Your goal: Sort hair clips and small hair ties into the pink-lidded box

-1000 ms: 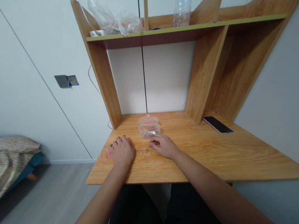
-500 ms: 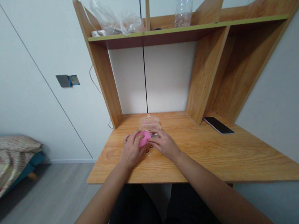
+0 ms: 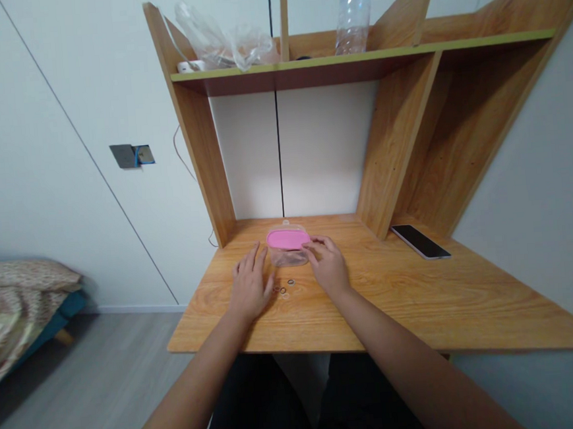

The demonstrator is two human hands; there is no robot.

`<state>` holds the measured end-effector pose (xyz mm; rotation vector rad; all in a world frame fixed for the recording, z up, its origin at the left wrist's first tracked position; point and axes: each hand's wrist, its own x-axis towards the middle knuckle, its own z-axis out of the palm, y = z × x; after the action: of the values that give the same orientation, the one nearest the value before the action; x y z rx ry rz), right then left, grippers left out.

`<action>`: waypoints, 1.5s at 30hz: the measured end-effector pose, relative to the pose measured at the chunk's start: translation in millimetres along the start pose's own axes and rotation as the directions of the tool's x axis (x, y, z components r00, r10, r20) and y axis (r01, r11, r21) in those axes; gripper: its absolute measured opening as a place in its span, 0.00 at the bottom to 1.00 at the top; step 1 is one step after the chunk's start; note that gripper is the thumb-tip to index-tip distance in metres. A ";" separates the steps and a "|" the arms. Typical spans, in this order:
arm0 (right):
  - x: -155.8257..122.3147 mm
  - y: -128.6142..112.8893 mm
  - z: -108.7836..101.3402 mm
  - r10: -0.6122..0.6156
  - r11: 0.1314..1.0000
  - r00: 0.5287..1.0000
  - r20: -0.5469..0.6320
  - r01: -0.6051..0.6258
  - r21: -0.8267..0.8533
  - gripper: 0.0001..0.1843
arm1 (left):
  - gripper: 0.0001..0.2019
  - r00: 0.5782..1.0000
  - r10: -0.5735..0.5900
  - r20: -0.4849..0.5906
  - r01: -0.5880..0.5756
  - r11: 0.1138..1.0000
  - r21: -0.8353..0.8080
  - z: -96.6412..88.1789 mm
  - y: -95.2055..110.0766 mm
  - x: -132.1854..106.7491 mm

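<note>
The left hand (image 3: 250, 285) lies open on the desk, fingers spread and holding nothing, just left of the clear plastic box (image 3: 288, 258). The right hand (image 3: 328, 265) is half curled against the right end of the box, its fingers (image 3: 316, 242) touching the edge of the pink lid (image 3: 287, 239); whether it grips the box or only touches it, I cannot tell.

Far left of the box, a bed with patterned bedding (image 3: 10, 296) stands on a grey floor (image 3: 96, 388). The box sits toward the back of the wooden desk (image 3: 422, 303), with small dark rings (image 3: 283, 289) lying just in front of it, between the hands. Above the box, a shelf (image 3: 315, 73) holds clear plastic bags (image 3: 223, 38) and a clear plastic bottle (image 3: 354, 14). Right of the box, a smartphone (image 3: 420, 241) lies flat on the desk.

The lid sits on the box; its contents are too faint to tell.
</note>
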<state>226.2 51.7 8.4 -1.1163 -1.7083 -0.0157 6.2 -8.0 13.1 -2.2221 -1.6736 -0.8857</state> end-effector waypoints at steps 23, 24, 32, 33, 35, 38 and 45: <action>0.2 11.1 4.8 0.035 0.997 0.992 0.120 -0.028 -0.067 0.15 | 0.32 0.985 0.040 0.169 -0.028 0.997 -0.071 9.1 -4.7 1.5; 0.1 10.6 4.3 0.030 0.997 0.992 0.126 -0.021 -0.076 0.16 | 0.32 0.985 0.041 0.169 -0.029 0.997 -0.075 8.8 -4.7 1.5; 1.3 10.9 3.6 0.004 0.992 0.983 0.183 0.019 -0.128 0.15 | 0.33 0.987 0.054 0.152 -0.039 0.994 -0.102 9.8 -6.1 0.4; 1.6 11.4 4.3 0.000 0.991 0.982 0.191 0.025 -0.128 0.16 | 0.33 0.987 0.053 0.150 -0.038 0.994 -0.103 10.0 -6.4 0.5; 2.3 12.5 6.1 -0.005 0.991 0.978 0.206 0.032 -0.129 0.20 | 0.34 0.988 0.051 0.147 -0.036 0.994 -0.102 10.2 -7.7 2.3; 3.3 13.6 7.9 -0.009 0.990 0.974 0.227 0.041 -0.135 0.25 | 0.33 0.988 0.053 0.145 -0.039 0.995 -0.096 10.1 -11.3 11.2; 4.0 10.0 6.5 -0.047 0.975 0.959 0.280 0.105 -0.194 0.20 | 0.26 0.989 0.078 0.126 -0.065 0.993 -0.101 22.3 -21.8 47.0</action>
<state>228.0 63.2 3.7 -1.2500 -2.0339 -0.0935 1.3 47.9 19.0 -2.4363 -1.6255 -0.8384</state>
